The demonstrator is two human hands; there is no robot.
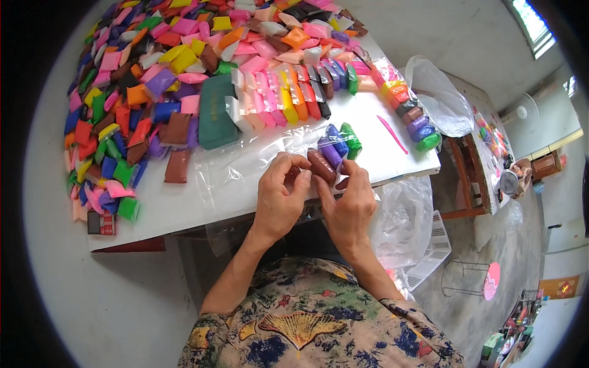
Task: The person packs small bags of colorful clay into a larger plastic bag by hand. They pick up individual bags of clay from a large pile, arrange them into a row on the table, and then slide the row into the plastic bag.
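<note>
Near the table's front edge, both hands are closed around a small brown clay packet [321, 167] in clear wrap. My left hand [282, 197] has its fingers curled at the packet's left side. My right hand [351, 205] pinches its lower right end, with thumb and forefinger close together. Right beyond the fingers lie a purple packet [329, 151], a blue packet [337, 138] and a green packet [351, 140]. A clear plastic bag [264, 150] spreads around the hands and under these packets; which folds the fingers hold is hard to see.
A large heap of colourful packets [153, 73] covers the table's left and back. Rows of sorted packets [285, 98] lie beside a dark green box [210, 113]. A pink plastic knife [391, 134] and another bagged row [412, 113] are rightward. A stool [491, 281] stands on the floor.
</note>
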